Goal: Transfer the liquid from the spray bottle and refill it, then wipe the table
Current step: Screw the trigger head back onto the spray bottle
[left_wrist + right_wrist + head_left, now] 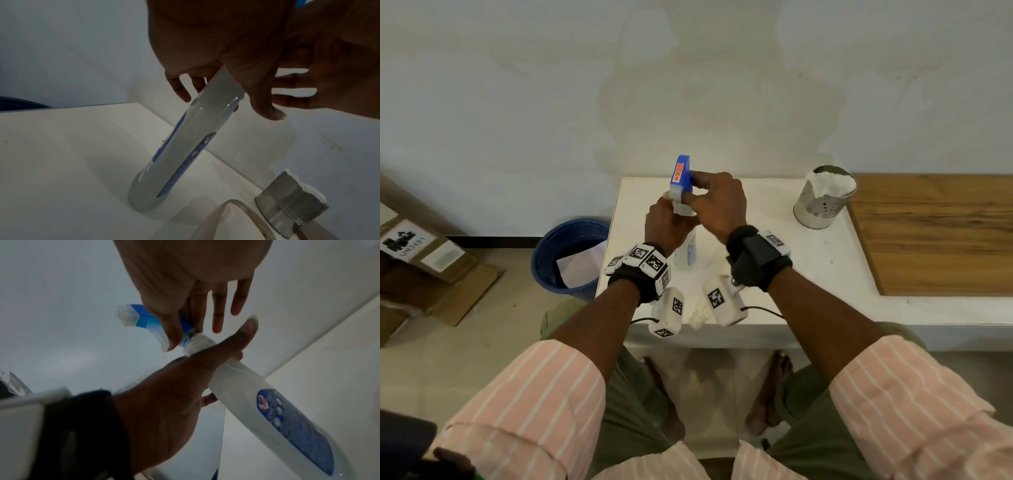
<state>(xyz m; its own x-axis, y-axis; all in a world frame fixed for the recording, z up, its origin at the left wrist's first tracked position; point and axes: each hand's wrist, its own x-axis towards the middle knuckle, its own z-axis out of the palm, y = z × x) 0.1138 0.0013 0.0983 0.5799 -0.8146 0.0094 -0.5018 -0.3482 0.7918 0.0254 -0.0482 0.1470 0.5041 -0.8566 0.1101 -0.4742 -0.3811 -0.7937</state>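
A translucent spray bottle (686,254) with a blue label stands with its base on the white table (784,270). My left hand (667,221) grips its upper body just below the neck. My right hand (714,200) pinches the blue and white spray head (680,178) with thumb and fingers. In the right wrist view the right hand's thumb and forefinger sit on the spray head (144,318) at the collar, while the left hand (174,394) wraps the bottle (287,418). In the left wrist view the bottle (185,154) shows pale liquid inside.
A clear, empty plastic bottle (697,317) lies near the table's front edge between my wrists. A perforated steel holder (823,202) with a white cloth in it stands at the back right. Right of it is a wooden top (935,233). A blue bucket (551,263) and cardboard boxes (424,260) are on the floor, left.
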